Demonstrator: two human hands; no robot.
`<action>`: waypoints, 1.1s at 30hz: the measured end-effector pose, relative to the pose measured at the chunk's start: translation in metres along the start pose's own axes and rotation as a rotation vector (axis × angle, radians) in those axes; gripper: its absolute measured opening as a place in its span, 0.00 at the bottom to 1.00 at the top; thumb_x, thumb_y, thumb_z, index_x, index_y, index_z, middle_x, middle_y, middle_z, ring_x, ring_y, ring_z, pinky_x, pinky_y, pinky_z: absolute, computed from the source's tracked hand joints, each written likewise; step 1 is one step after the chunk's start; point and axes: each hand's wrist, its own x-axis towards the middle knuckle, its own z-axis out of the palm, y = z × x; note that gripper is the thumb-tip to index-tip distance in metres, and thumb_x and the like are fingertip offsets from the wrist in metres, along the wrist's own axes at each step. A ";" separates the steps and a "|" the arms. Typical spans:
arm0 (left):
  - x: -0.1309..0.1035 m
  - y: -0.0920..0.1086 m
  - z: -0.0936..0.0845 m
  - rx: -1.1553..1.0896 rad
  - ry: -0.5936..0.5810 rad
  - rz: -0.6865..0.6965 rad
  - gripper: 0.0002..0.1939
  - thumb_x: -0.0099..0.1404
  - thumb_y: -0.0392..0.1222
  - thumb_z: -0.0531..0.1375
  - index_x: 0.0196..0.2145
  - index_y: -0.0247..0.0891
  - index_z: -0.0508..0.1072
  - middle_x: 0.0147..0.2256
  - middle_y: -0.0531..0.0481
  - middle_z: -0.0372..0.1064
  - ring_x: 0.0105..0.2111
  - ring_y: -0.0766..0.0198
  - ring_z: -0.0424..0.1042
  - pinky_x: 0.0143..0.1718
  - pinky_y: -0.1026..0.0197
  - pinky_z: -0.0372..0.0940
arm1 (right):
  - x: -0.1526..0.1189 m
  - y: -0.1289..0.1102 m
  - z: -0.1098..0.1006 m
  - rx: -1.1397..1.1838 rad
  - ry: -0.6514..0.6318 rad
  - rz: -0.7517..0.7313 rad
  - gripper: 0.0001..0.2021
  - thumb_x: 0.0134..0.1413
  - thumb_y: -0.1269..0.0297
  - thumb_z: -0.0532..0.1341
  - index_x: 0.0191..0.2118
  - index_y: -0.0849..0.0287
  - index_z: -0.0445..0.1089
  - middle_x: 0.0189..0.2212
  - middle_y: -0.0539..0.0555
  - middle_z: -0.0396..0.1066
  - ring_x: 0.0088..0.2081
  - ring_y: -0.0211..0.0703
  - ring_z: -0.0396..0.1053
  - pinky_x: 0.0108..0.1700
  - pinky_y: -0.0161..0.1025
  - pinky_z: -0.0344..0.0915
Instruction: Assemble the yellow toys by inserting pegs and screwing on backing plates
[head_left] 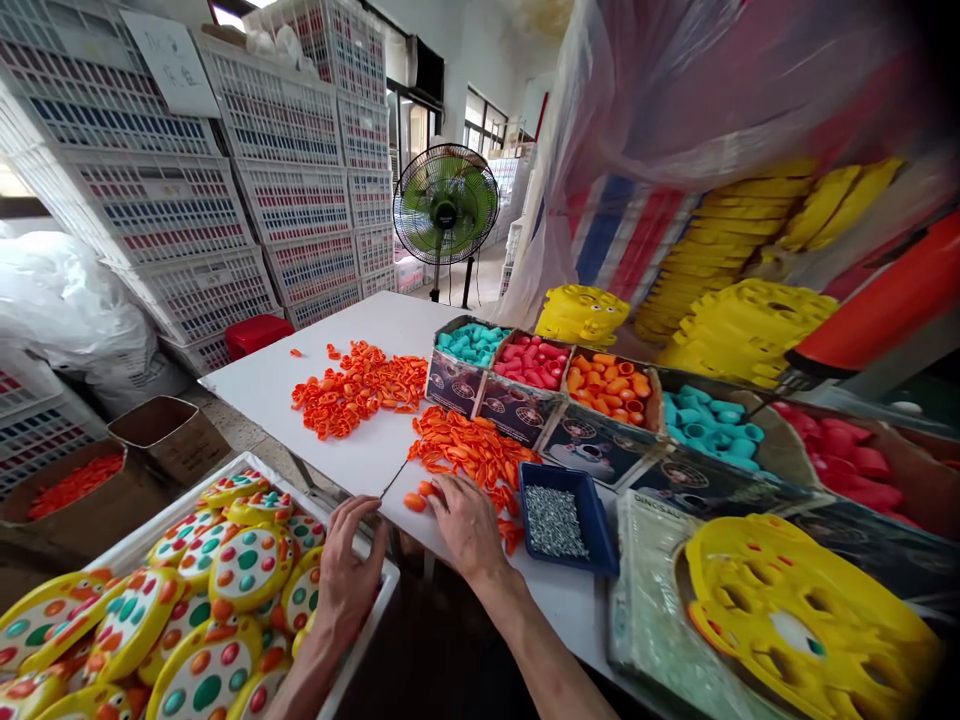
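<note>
- Your right grip (466, 525) arches over the near part of the surface (386, 318), its fingertips at the small rounded orange pieces (415, 501); I cannot tell whether it is clamped on one of them or only touching.
- Your left grip (351, 560) has thumb and fingers apart at the near edge, close to the lower end of a dark line (393, 482) that runs across the white top.
- Just beyond your right grip lies a heap of orange parts (469, 445); a second orange heap (367, 385) spreads farther off to the left.
- Just right of your right grip stands a blue tray (607, 548) with many small metallic bits (555, 520) in it.
- Behind the tray you have a row of cardboard boxes (517, 408), filled from left to right with teal, pinkish-red, orange, teal and red pieces.
- At the lower right lies a yellow shell (799, 610); another yellow shell (581, 313) sits behind the boxes.
- Left of your left grip, a white crate (391, 580) is full of yellow-rimmed spotted toys (250, 565).
- Farther out, a green-bladed fan (446, 205) stands past the far end, beside stacked crates (292, 200) and a red stool (259, 335).
</note>
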 end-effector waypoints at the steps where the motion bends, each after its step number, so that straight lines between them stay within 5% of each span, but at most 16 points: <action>1: -0.006 0.000 -0.002 0.003 0.013 -0.001 0.10 0.69 0.37 0.58 0.47 0.42 0.73 0.46 0.43 0.75 0.51 0.50 0.73 0.55 0.44 0.69 | -0.001 0.000 -0.001 0.001 0.004 -0.006 0.16 0.56 0.77 0.65 0.50 0.59 0.75 0.46 0.58 0.80 0.49 0.53 0.77 0.55 0.49 0.71; 11: -0.048 -0.006 -0.009 0.034 0.017 0.036 0.07 0.68 0.35 0.59 0.42 0.42 0.75 0.41 0.45 0.78 0.45 0.51 0.76 0.46 0.48 0.74 | -0.033 0.000 -0.023 0.002 0.008 -0.025 0.17 0.61 0.79 0.59 0.51 0.59 0.75 0.48 0.57 0.79 0.49 0.51 0.76 0.53 0.46 0.73; 22: 0.009 0.017 0.023 0.094 -0.143 0.178 0.16 0.70 0.35 0.58 0.53 0.46 0.74 0.56 0.45 0.73 0.58 0.48 0.66 0.57 0.41 0.69 | 0.009 -0.009 -0.010 -0.024 -0.102 -0.012 0.10 0.64 0.73 0.61 0.43 0.54 0.79 0.42 0.53 0.79 0.46 0.49 0.75 0.50 0.43 0.71; 33: 0.014 0.011 0.026 0.096 -0.163 0.210 0.13 0.71 0.35 0.58 0.51 0.44 0.73 0.53 0.45 0.75 0.56 0.51 0.70 0.56 0.45 0.70 | 0.017 -0.004 -0.008 0.011 -0.068 0.042 0.10 0.62 0.73 0.62 0.45 0.55 0.77 0.46 0.55 0.78 0.49 0.51 0.74 0.53 0.44 0.70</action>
